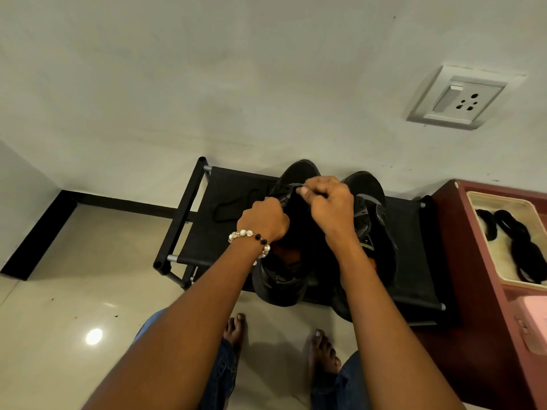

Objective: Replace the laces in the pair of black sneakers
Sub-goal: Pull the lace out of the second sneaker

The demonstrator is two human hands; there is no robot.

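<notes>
Both hands work over the left sneaker [284,261], one of a black pair standing side by side on the dark fabric top of a low shoe rack [225,184] against the wall. Her left hand [263,217], a bead bracelet [248,236] at its wrist, is curled with its fingers tucked down at the shoe's eyelet edge, gripping there; whether it holds the lace or the shoe's flap I cannot tell. Her right hand [328,202] sits just beyond it, toward the toe, thumb and forefinger pinching the black lace [281,187], which runs leftward from the fingertips and trails in a loose loop across the rack's fabric. The right sneaker [373,208] stands just beside the first, to the right of the right hand, untouched, its tongue area open. Bare feet show on the pale tiled floor [59,291] below. At far right a reddish cabinet [461,247] carries a cream tray [488,255] with dark bundles lying in it.
</notes>
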